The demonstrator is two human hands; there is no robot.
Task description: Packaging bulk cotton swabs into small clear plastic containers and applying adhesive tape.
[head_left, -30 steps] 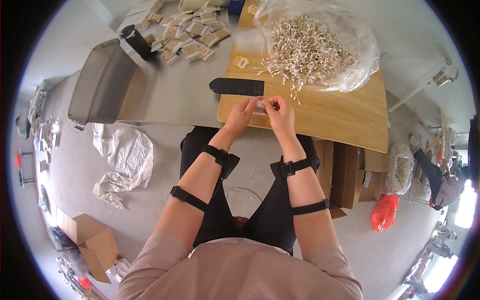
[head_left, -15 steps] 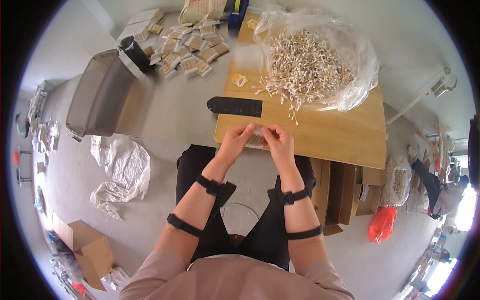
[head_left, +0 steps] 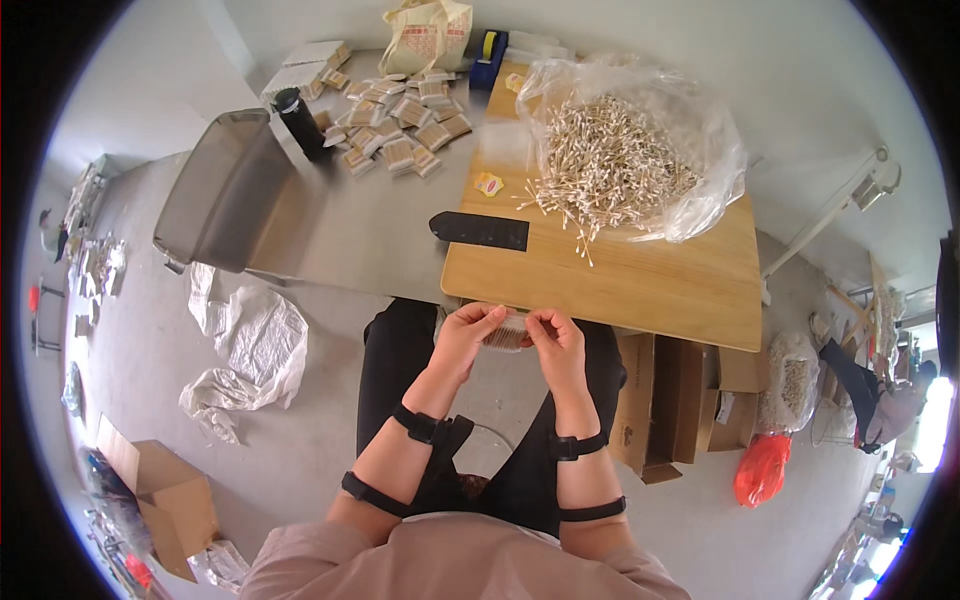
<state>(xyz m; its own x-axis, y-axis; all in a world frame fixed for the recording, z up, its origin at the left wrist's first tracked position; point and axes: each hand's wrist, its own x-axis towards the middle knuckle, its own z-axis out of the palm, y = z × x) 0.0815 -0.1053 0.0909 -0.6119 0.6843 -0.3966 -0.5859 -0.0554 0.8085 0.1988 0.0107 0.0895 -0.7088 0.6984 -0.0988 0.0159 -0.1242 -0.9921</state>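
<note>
Between my hands is a small clear pack of cotton swabs (head_left: pixel 507 333), just off the near edge of the wooden board and above my lap. My left hand (head_left: pixel 468 335) pinches its left upper corner with thumb and finger. The right upper corner is pinched by my right hand (head_left: pixel 556 340). Beyond them, a large heap of loose cotton swabs (head_left: pixel 620 155) lies in an open clear plastic bag (head_left: pixel 715 205) on the board (head_left: pixel 600 290). A flat black strip (head_left: pixel 480 231) rests across the board's left edge.
Many filled swab packs (head_left: pixel 398 155) are piled on the grey table, beside a black bottle (head_left: pixel 298 122) and a grey plastic bin (head_left: pixel 215 190). A blue tape dispenser (head_left: pixel 488 60) and a cloth bag (head_left: pixel 425 38) stand at the back. Cardboard boxes (head_left: pixel 675 405) sit under the board.
Both hands have drawn the swab pack back toward me, from over the board's near edge to just off it. The view has also shifted, so the table appears lower.
</note>
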